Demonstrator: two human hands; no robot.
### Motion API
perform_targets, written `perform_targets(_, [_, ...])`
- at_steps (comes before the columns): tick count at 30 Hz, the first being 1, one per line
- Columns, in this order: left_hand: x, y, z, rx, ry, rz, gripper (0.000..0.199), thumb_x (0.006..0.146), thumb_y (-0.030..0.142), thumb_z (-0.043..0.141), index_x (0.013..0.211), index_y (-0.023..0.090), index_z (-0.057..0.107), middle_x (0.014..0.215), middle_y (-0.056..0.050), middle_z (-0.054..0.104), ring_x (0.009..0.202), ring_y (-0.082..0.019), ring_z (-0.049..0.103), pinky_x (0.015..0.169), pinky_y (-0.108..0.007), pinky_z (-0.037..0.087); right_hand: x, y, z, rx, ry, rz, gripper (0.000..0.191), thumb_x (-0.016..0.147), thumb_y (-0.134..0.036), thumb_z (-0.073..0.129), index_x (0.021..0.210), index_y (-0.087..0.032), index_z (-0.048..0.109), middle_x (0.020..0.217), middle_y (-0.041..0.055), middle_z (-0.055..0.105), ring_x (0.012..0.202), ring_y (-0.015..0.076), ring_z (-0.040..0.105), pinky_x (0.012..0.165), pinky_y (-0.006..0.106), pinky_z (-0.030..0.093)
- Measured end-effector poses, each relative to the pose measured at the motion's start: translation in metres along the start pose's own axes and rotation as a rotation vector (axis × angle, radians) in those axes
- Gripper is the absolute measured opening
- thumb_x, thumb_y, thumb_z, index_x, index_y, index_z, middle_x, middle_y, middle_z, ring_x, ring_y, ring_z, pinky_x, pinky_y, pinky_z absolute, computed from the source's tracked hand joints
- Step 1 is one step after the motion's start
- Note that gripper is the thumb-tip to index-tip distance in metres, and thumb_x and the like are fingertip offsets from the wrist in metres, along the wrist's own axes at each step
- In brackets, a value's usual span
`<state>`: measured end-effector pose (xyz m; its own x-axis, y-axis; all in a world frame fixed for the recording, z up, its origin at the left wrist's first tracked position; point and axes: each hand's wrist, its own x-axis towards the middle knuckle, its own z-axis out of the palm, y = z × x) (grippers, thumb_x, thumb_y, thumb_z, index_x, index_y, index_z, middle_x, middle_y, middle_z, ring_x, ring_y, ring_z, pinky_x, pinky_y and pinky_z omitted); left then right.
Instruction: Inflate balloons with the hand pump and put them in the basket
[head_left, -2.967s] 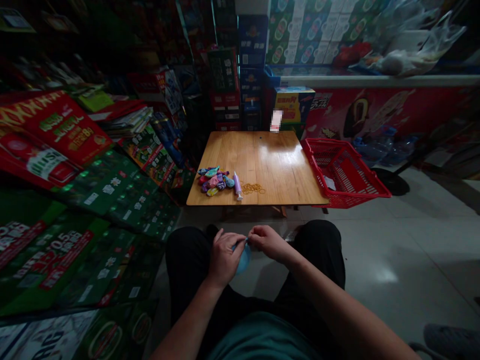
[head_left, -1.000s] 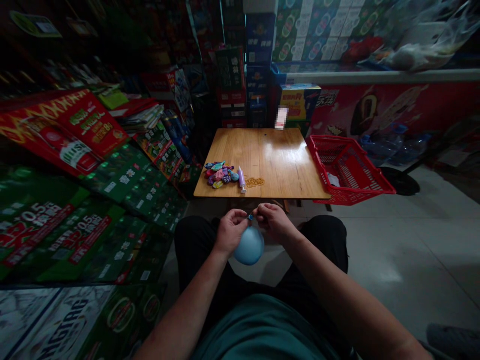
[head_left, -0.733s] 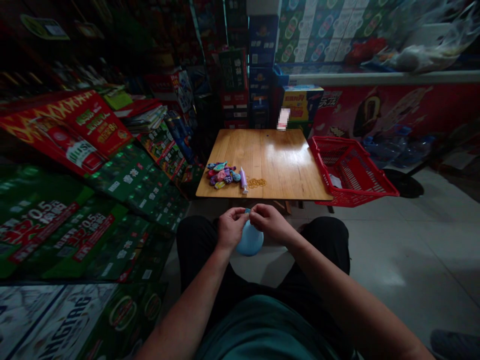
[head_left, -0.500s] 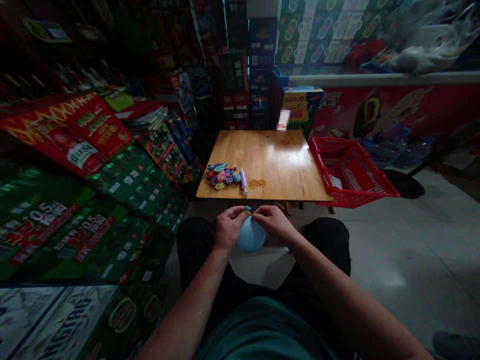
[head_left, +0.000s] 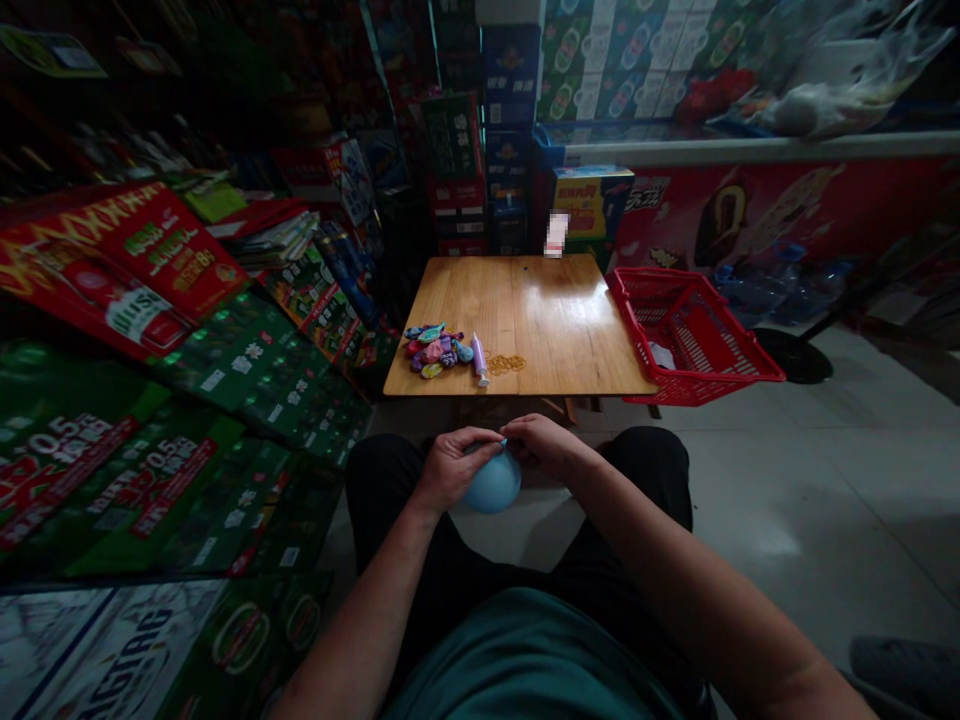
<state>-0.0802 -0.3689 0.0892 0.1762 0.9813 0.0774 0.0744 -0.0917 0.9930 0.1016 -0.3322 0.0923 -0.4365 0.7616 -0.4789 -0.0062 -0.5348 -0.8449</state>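
A small inflated light-blue balloon (head_left: 493,484) hangs between my knees, just below the near table edge. My left hand (head_left: 455,465) pinches it close to the neck, thumb and fingers pressed together. From the other side, my right hand (head_left: 541,440) grips the neck's tip; a bit of blue shows between the fingertips. On the wooden table (head_left: 517,300) lie a pile of colourful uninflated balloons (head_left: 435,350), a purple hand pump (head_left: 479,360) and a heap of tan rubber bands (head_left: 506,365).
A red shopping basket (head_left: 694,340) stands against the table's right side. Green drink cartons (head_left: 247,480) are stacked along my left. Behind the table are more boxes (head_left: 592,205), and a counter with plastic bags (head_left: 832,105) is at the back right.
My right hand has shifted onto the balloon's neck tip, which stood up uncovered before. The hands have come closer together, and the balloon sits slightly lower and further left in view.
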Motion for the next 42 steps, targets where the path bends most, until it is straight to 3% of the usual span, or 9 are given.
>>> perform_targets(7, [0.003,-0.007,0.003,0.007,-0.027,-0.049,0.017,0.080,0.033,0.076,0.089,0.019,0.080,0.091,-0.008,0.077,0.085,-0.024,0.069,0.079,-0.032,0.051,0.000,0.005,0.006,-0.058,0.051,-0.100,0.015,0.070,-0.029,0.062,0.065,-0.019,0.052,0.052,-0.0056,0.042,0.046,0.0078,0.035,0.044,0.023,0.023])
perform_targets(14, [0.008,-0.019,0.007,0.088,0.103,-0.057,0.012,0.072,0.023,0.077,0.083,0.019,0.073,0.074,-0.003,0.070,0.068,-0.018,0.064,0.064,-0.026,0.047,0.002,0.005,0.009,-0.306,0.212,-0.306,0.010,0.074,-0.021,0.065,0.065,-0.017,0.064,0.062,-0.0007,0.057,0.062,0.0123,0.048,0.058,0.024,0.032])
perform_targets(19, [0.013,-0.012,0.008,0.180,0.120,0.000,0.019,0.075,0.017,0.072,0.092,0.023,0.079,0.089,-0.006,0.076,0.083,-0.024,0.068,0.079,-0.032,0.048,0.002,0.004,0.020,-0.602,0.357,-0.487,0.014,0.083,-0.024,0.062,0.071,-0.018,0.066,0.069,0.0016,0.064,0.069,0.0152,0.055,0.066,0.026,0.036])
perform_targets(22, [0.016,-0.011,0.009,0.203,0.167,0.015,0.010,0.079,0.020,0.070,0.083,0.024,0.079,0.088,-0.007,0.075,0.085,-0.025,0.067,0.081,-0.033,0.047,0.003,0.006,0.028,-0.568,0.388,-0.487,0.016,0.084,-0.027,0.059,0.073,-0.019,0.066,0.072,0.0027,0.065,0.070,0.0159,0.056,0.065,0.026,0.038])
perform_targets(24, [0.018,-0.012,0.008,0.104,0.194,-0.044,0.007,0.080,0.025,0.073,0.083,0.022,0.078,0.085,-0.007,0.075,0.081,-0.023,0.066,0.078,-0.032,0.048,0.003,0.009,0.029,-0.418,0.371,-0.448,0.016,0.083,-0.029,0.059,0.071,-0.019,0.063,0.069,0.0016,0.061,0.066,0.0151,0.053,0.061,0.025,0.037])
perform_targets(27, [0.019,-0.015,0.004,-0.265,0.164,-0.216,0.018,0.073,0.029,0.082,0.087,0.018,0.077,0.083,-0.006,0.075,0.076,-0.019,0.067,0.073,-0.029,0.050,0.004,0.012,0.027,-0.195,0.337,-0.379,0.016,0.079,-0.032,0.057,0.069,-0.020,0.055,0.061,-0.0017,0.050,0.056,0.0126,0.044,0.052,0.024,0.033])
perform_targets(31, [0.017,-0.019,-0.004,-0.623,0.112,-0.392,0.029,0.061,0.021,0.091,0.085,0.015,0.076,0.083,-0.006,0.076,0.077,-0.016,0.068,0.075,-0.027,0.051,0.004,0.016,0.023,-0.123,0.309,-0.346,0.015,0.078,-0.033,0.051,0.068,-0.022,0.047,0.057,-0.0044,0.040,0.049,0.0110,0.035,0.046,0.025,0.028])
perform_targets(42, [0.017,-0.025,-0.006,-0.676,0.167,-0.400,0.027,0.061,0.021,0.091,0.083,0.015,0.076,0.080,-0.004,0.074,0.071,-0.013,0.066,0.071,-0.025,0.052,0.003,0.026,0.024,-0.341,0.357,-0.416,0.017,0.078,-0.033,0.065,0.071,-0.019,0.059,0.066,-0.0008,0.057,0.062,0.0137,0.050,0.056,0.024,0.036])
